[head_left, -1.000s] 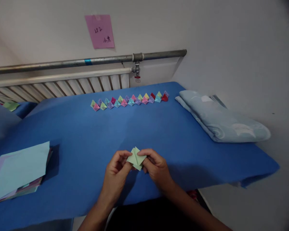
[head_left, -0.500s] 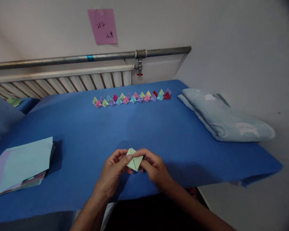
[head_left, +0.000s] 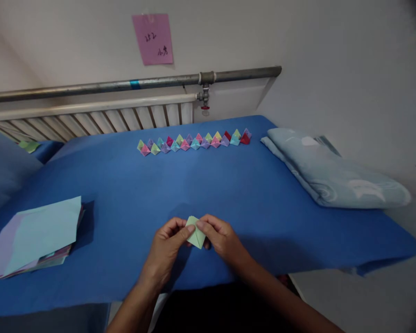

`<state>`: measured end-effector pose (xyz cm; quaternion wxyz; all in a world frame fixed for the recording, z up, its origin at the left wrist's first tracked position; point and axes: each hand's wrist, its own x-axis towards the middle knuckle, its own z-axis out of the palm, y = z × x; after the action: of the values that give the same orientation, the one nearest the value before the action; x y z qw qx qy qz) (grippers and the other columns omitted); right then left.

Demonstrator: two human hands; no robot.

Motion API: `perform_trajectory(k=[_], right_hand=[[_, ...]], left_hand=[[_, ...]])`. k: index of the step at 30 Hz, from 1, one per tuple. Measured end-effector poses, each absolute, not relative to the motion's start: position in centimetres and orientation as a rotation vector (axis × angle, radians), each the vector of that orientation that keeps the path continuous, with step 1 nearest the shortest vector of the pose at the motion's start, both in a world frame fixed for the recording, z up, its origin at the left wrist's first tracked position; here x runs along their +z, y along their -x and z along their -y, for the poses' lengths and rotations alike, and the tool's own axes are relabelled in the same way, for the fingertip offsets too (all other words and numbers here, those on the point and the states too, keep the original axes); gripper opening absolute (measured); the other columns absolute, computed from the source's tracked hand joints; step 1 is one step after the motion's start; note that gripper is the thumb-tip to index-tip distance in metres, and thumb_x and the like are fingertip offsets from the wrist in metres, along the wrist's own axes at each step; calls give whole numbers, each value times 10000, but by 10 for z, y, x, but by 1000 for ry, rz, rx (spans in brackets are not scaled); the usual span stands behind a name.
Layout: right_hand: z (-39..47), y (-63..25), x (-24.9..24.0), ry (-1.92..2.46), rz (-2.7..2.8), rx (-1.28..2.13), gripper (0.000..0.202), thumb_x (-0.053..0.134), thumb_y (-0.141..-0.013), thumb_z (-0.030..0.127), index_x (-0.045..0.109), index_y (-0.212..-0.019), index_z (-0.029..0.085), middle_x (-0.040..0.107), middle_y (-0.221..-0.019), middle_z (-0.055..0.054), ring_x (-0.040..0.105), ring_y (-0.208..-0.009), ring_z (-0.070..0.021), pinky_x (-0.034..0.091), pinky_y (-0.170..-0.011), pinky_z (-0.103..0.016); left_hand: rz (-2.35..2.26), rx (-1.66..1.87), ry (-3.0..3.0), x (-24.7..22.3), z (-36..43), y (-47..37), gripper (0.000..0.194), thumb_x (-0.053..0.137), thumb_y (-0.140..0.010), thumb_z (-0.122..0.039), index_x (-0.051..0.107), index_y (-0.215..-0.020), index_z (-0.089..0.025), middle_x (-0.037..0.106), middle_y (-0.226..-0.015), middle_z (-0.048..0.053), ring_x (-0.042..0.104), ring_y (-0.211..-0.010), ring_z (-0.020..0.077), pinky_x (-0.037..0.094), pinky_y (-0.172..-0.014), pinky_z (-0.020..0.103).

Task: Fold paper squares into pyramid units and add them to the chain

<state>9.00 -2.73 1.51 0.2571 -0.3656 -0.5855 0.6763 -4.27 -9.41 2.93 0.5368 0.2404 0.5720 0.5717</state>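
Between my hands is a small folded piece of light green paper (head_left: 197, 238), diamond-shaped with a crease down its middle. My left hand (head_left: 169, 241) pinches its left side, thumb on the front face and fingers behind. From the right, my right hand (head_left: 221, 235) grips it the same way, its thumb near the top of the paper. Both thumb tips lie close together on the front. The fingers behind the paper are mostly hidden. The paper is held just above the near part of the blue-covered table (head_left: 135, 194).
Two rows of colourful folded paper pieces (head_left: 195, 144) stand along the back. At left lies a stack of coloured paper sheets (head_left: 45, 229). A folded light blue blanket (head_left: 333, 171) rests at right. Behind are a radiator (head_left: 118, 120), a metal pipe (head_left: 166, 82) and a pink note (head_left: 154, 39).
My right thumb has moved from the paper's right edge onto its front, and the right index finger has drawn back from the face. The view has shifted slightly left.
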Motion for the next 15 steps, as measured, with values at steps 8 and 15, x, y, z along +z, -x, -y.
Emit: perform_trajectory(k=[8,15], right_hand=[[23,-91,18,1000,1710,1779,293,557,-815,445,537,-653,201,509,-546,43,464,-519,-92,365,-524,-226],[14,-93,18,1009,1824,1768,276,573,-809,398,516,-629,198,488,-546,44,448,-527,-94,345,-527,-230]], left_hand=[[-1390,1273,-614,33,90,49,256,761,-690,-412,701,-713,-164,623,-652,4,506,-604,95,390,-599,226],[-1443,1198,-623,35,82,53,277,773,-657,-429,703,-696,-163,616,-638,3,492,-581,99,371,-584,231]])
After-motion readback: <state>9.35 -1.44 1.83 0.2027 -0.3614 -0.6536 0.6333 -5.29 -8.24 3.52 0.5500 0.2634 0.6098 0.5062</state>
